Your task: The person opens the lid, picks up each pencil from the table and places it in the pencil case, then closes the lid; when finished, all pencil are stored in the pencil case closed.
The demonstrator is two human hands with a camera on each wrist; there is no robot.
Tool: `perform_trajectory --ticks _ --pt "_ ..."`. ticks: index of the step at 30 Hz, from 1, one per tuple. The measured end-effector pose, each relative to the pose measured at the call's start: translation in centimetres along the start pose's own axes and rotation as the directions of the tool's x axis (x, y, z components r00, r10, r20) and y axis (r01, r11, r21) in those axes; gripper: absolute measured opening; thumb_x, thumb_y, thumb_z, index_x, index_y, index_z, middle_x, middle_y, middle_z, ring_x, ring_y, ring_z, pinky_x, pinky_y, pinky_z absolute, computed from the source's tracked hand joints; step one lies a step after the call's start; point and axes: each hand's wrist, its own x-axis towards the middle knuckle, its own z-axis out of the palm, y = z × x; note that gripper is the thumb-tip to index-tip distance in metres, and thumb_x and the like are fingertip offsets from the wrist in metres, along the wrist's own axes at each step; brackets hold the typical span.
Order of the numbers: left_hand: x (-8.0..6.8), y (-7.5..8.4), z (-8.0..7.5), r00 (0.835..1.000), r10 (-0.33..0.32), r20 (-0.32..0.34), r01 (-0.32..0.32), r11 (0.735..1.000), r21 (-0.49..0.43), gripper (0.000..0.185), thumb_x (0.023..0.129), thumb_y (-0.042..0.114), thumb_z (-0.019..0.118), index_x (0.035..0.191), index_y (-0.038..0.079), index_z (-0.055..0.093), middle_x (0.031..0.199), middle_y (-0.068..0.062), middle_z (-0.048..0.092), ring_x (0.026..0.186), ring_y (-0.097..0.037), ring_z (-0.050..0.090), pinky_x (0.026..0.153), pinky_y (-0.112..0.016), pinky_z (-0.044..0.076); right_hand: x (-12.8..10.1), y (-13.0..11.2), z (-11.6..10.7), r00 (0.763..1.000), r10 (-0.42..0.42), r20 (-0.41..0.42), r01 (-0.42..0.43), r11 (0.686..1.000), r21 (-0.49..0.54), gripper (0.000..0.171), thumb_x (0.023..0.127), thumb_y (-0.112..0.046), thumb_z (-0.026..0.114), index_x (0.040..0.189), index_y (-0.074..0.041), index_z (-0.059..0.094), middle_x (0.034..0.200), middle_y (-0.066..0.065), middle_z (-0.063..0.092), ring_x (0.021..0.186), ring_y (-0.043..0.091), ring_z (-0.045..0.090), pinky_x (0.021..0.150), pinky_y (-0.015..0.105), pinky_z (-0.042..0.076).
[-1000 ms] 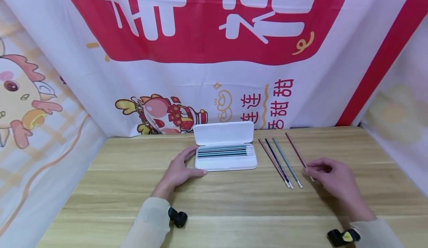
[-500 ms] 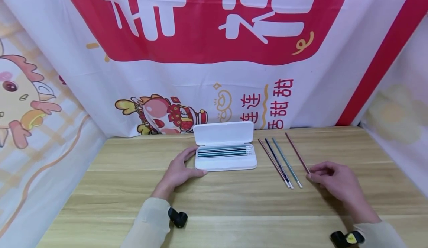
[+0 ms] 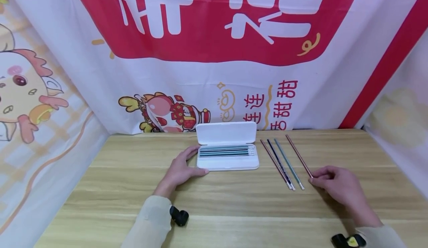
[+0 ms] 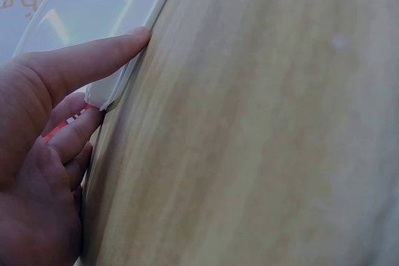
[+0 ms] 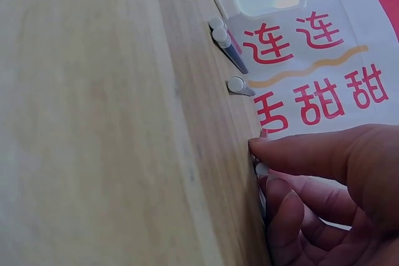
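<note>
A white pencil case (image 3: pixel 228 165) lies with its lid raised, several pencils (image 3: pixel 227 151) in a row inside. My left hand (image 3: pixel 180 170) grips the case's near left corner; in the left wrist view the thumb (image 4: pixel 118 48) presses its front edge and the fingers reach round the side. At the right, my right hand (image 3: pixel 339 184) pinches the near end of a reddish pencil (image 3: pixel 297 153) lying slanted on the table. Its white tip (image 5: pixel 262 169) shows under the thumb in the right wrist view.
Between case and right hand lie a pink pencil (image 3: pixel 272 158), a dark patterned pencil (image 3: pixel 277 159) and a teal pencil (image 3: pixel 287 159), white ends toward me. A printed cloth (image 3: pixel 187 73) hangs behind the wooden table (image 3: pixel 240 203), right at its back edge.
My right hand has slid back toward me along the reddish pencil to its near end. The head view has shifted slightly. My left hand stays at the case.
</note>
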Motion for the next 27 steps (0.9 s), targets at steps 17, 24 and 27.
perform_trajectory --ticks 17,24,27 --pt "0.16 -0.05 0.06 1.000 0.014 0.000 -0.014 1.000 0.011 0.089 0.080 0.034 0.097 0.158 0.030 0.052 0.168 -0.002 0.050 0.165 -0.035 0.029 0.133 -0.068 0.021 0.11 0.33 -0.06 1.000 -0.010 0.013 0.011 0.998 -0.058 0.035 0.096 -0.035 0.079 0.111 -0.004 0.078 0.102 0.012 0.076 0.088 0.020 0.061 0.070 0.029 0.045" --pt "0.06 0.00 0.02 1.000 0.014 0.000 -0.014 1.000 0.011 0.089 0.080 0.034 0.097 0.157 0.030 0.053 0.168 -0.002 0.050 0.165 -0.035 0.029 0.133 -0.068 0.021 0.13 0.17 -0.01 1.000 0.008 0.010 -0.007 0.998 -0.057 0.036 0.097 -0.035 0.075 0.111 -0.002 0.077 0.101 0.012 0.076 0.087 0.020 0.061 0.069 0.029 0.046" --pt "0.05 -0.06 0.01 1.000 0.014 -0.001 -0.014 1.000 0.004 0.089 0.080 0.034 0.097 0.157 0.030 0.053 0.169 -0.002 0.050 0.165 -0.036 0.028 0.133 -0.068 0.020 0.11 0.06 0.10 1.000 0.026 0.013 -0.026 0.999 -0.038 0.036 0.097 -0.034 0.073 0.113 -0.001 0.076 0.099 0.011 0.075 0.086 0.021 0.061 0.068 0.029 0.047"
